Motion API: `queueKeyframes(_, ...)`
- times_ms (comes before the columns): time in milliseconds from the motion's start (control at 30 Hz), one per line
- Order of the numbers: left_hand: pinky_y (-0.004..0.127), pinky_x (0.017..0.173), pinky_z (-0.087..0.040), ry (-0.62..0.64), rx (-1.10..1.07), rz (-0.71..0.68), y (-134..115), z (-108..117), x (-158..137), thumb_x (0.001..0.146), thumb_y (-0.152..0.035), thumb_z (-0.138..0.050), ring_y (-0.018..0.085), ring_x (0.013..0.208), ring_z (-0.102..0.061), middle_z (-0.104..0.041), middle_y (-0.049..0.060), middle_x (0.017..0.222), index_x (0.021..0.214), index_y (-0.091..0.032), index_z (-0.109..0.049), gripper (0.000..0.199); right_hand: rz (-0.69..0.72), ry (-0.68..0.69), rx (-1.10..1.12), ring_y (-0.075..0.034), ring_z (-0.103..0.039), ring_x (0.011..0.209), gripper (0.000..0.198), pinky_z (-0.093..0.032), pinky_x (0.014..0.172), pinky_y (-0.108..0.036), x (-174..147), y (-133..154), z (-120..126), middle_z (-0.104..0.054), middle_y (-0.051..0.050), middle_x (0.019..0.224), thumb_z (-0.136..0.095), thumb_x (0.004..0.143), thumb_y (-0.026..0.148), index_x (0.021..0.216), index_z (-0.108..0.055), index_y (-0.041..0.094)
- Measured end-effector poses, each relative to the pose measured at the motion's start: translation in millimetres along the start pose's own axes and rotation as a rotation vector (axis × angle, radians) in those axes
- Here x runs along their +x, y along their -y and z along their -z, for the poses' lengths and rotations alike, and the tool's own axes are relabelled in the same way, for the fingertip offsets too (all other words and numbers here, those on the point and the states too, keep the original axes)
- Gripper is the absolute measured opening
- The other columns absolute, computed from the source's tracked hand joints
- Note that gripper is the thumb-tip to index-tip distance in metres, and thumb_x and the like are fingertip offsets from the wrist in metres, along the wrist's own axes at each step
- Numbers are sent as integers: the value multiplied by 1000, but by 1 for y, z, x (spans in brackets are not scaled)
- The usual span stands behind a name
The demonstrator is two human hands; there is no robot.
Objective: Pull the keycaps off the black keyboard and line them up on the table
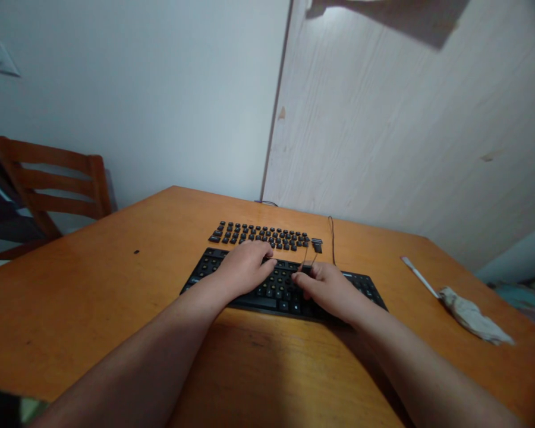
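From where I stand, two bare forearms reach in over the wooden table [116,297]. The right hand [332,285] is closed in a pinch, thumb against fingers, gripping a wire tool [304,260] whose two thin prongs stick up and away from the person, a narrow gap between them. The left hand [245,264] lies palm down with its fingers curled and its thumb near the forefinger; I can't tell whether anything sits between them.

Under both hands is the black keyboard [267,302], its left end showing beyond the left hand and its right end beyond the right. Its long axis runs side to side across the person, the right end slightly nearer, with the space bar edge facing them. Bare key posts show between the hands.

Off to the right, a cloth [472,316] lies crumpled at the near end of a white stick [421,277]. Just past the keyboard, loose key caps [261,233] sit in rows parallel to it. A dark cable [333,238] trails farther back, toward the wall [160,89].
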State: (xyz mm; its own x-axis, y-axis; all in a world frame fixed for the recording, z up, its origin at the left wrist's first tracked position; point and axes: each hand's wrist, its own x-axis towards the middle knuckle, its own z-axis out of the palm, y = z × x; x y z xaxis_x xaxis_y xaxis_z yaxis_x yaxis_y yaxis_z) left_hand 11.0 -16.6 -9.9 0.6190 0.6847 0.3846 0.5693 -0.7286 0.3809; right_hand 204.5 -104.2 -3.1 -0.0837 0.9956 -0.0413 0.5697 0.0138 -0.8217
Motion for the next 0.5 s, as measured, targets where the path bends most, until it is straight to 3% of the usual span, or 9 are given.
queueKeyframes(133,35,80,-44,16,20,-10,0,0,0,88,-39,-51,23,89,-59,-67,8,94,95,-19,-66,25,31,-90,-28,-12,-50,55,20,-37,52,-24,4,-7,-3,-57,2,61,-59,83,36,75,-61,18)
queueKeyframes(333,36,80,-44,62,71,-43,-1,-2,-2,86,-49,-54,26,94,-58,-66,9,97,100,-20,-67,34,88,-176,-91,-17,-58,61,15,-43,59,-26,6,-7,-3,-58,1,54,-52,82,23,74,-65,20)
queueKeyframes(500,39,84,-42,108,94,-59,-2,-3,-5,80,-54,-60,29,100,-57,-66,10,104,107,-22,-66,42,83,-186,-71,-16,-57,58,20,-42,58,-25,5,-5,-2,-56,1,51,-49,79,18,61,-58,20)
